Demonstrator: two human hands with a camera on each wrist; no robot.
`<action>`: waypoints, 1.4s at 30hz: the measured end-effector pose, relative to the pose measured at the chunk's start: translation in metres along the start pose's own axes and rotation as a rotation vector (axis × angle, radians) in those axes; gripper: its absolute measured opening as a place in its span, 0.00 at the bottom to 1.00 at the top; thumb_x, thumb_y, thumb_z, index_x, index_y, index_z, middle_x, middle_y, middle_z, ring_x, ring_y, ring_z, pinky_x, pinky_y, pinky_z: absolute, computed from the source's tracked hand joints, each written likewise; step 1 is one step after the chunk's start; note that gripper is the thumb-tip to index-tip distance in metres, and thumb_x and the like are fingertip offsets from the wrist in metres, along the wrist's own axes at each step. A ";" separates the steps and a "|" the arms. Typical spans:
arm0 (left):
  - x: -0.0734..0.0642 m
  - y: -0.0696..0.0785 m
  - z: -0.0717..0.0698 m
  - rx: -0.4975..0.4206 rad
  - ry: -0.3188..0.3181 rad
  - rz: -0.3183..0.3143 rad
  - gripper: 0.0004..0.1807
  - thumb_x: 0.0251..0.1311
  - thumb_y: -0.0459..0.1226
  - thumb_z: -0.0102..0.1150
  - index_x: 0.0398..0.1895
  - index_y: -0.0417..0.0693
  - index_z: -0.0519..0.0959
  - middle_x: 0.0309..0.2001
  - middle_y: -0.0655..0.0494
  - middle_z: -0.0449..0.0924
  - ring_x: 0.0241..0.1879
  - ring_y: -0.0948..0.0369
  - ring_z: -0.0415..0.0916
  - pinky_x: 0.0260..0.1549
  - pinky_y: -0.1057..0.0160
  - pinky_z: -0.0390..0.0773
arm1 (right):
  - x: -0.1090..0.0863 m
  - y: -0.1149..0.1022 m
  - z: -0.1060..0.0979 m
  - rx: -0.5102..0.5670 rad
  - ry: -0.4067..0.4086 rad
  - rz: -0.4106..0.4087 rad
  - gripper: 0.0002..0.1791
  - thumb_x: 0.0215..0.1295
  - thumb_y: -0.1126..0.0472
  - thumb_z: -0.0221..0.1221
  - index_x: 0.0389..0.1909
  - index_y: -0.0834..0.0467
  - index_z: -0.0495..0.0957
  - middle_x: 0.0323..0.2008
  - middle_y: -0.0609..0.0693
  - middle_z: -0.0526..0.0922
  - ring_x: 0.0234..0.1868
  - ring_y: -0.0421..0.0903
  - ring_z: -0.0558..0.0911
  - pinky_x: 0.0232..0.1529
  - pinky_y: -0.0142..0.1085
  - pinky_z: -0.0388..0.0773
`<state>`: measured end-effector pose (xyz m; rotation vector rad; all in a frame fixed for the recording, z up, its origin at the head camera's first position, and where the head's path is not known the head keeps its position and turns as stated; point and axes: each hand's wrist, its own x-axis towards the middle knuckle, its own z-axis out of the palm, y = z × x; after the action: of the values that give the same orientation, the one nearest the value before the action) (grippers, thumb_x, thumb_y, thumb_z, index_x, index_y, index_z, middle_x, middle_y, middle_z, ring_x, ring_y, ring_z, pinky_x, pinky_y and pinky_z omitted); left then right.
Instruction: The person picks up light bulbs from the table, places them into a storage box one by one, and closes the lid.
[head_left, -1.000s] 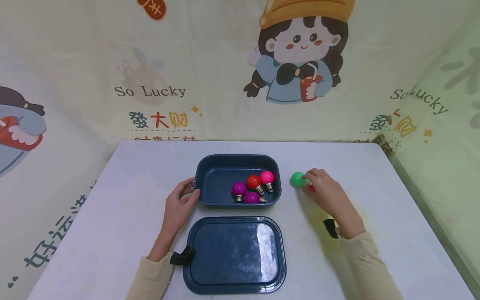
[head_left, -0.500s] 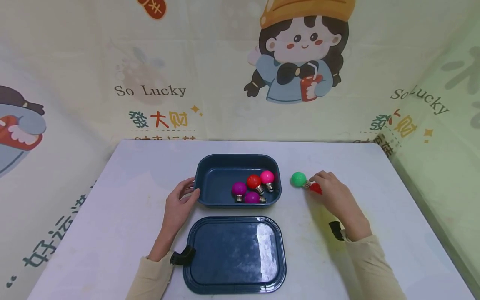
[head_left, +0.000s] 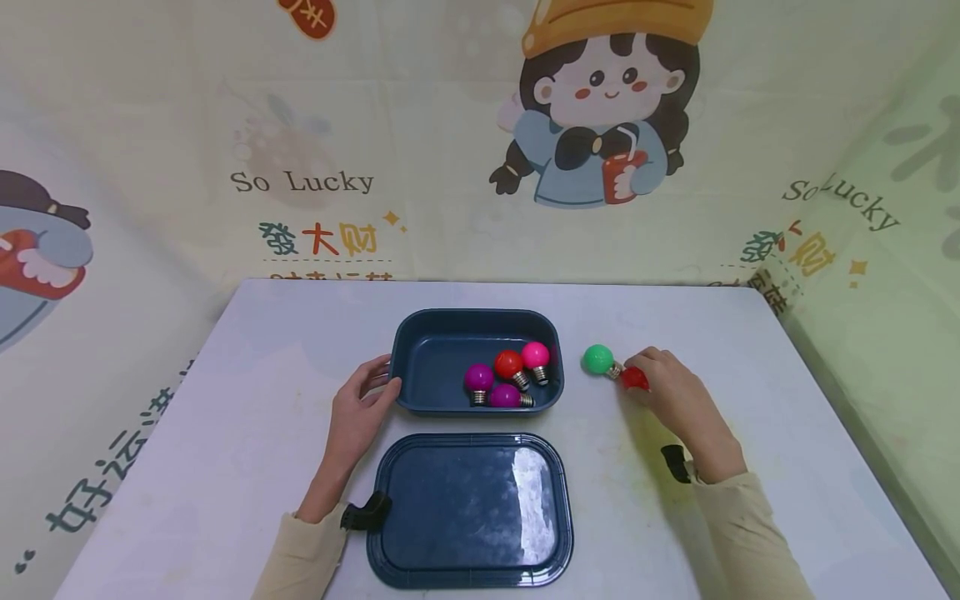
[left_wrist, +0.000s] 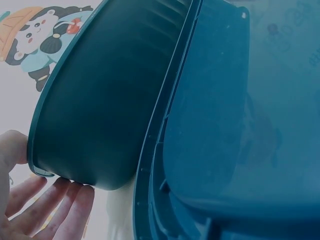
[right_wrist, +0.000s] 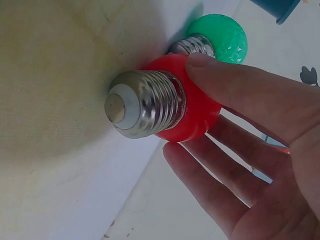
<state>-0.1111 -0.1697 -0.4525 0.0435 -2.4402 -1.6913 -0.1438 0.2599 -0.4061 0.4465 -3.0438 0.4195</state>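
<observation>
- Evidently, the right grip (head_left: 673,393) clamps a red bulb (head_left: 635,378) right of the box (head_left: 431,362), thumb opposing fingers, probably because it is round.
- The left grip (head_left: 362,415) cups the box's left end, seemingly to steady it.

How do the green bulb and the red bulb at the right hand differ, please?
The green bulb lies on the table, while the right hand pinches the red bulb. In the head view, the green bulb's screw base shows, whereas the red bulb's is hidden. Both bulbs are rounded, with metal screw bases.
</observation>
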 end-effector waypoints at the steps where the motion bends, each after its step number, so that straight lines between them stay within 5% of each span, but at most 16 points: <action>1: 0.000 0.000 0.000 -0.001 0.000 0.000 0.25 0.68 0.43 0.61 0.67 0.48 0.73 0.60 0.46 0.77 0.57 0.52 0.77 0.48 0.78 0.75 | 0.000 0.000 0.000 0.002 0.003 -0.002 0.19 0.50 0.71 0.73 0.45 0.68 0.82 0.43 0.62 0.81 0.47 0.60 0.79 0.48 0.55 0.81; 14: -0.001 0.001 0.000 0.001 -0.005 0.007 0.25 0.68 0.42 0.60 0.67 0.48 0.73 0.60 0.45 0.77 0.58 0.51 0.77 0.48 0.78 0.75 | 0.001 0.000 -0.006 0.017 -0.022 -0.014 0.21 0.48 0.73 0.74 0.45 0.70 0.82 0.43 0.64 0.82 0.46 0.61 0.80 0.49 0.55 0.81; 21: 0.000 0.002 -0.001 -0.010 -0.010 0.001 0.25 0.68 0.42 0.60 0.67 0.48 0.72 0.61 0.45 0.76 0.59 0.51 0.76 0.48 0.79 0.74 | 0.004 -0.004 -0.014 0.008 0.031 -0.069 0.21 0.48 0.73 0.74 0.45 0.69 0.82 0.43 0.64 0.82 0.45 0.61 0.80 0.47 0.54 0.82; 29: -0.009 0.043 -0.005 -0.012 -0.032 -0.040 0.25 0.68 0.34 0.59 0.67 0.37 0.71 0.61 0.37 0.75 0.59 0.46 0.75 0.47 0.80 0.73 | 0.008 -0.016 -0.025 0.012 0.066 -0.119 0.20 0.49 0.74 0.73 0.45 0.69 0.82 0.44 0.63 0.83 0.46 0.60 0.80 0.48 0.53 0.82; 42: -0.010 0.045 -0.006 -0.021 -0.034 -0.034 0.24 0.68 0.34 0.59 0.66 0.37 0.71 0.60 0.37 0.75 0.59 0.46 0.75 0.47 0.79 0.74 | 0.021 -0.036 -0.032 0.005 0.066 -0.165 0.21 0.51 0.73 0.72 0.48 0.67 0.81 0.47 0.61 0.82 0.49 0.58 0.79 0.50 0.52 0.81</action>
<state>-0.0975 -0.1580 -0.4101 0.0543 -2.4590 -1.7461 -0.1538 0.2296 -0.3645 0.6635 -2.9144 0.4240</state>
